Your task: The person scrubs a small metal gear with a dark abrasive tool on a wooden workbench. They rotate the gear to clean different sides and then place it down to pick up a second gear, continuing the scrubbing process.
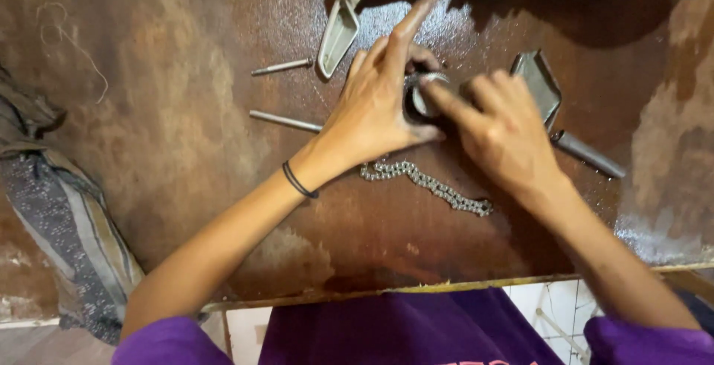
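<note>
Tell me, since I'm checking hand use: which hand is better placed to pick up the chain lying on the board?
Probably the left hand: the chain starts just below its wrist. The right hand presses fingers on the round metal part.

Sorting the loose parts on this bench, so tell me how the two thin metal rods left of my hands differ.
The upper rod is shorter and tilts up to the right, with a thicker end near the grey bracket. The lower rod looks longer, slopes down to the right, and its right end runs under the left hand. Both are slim, grey metal, lying flat on the brown table.
</note>
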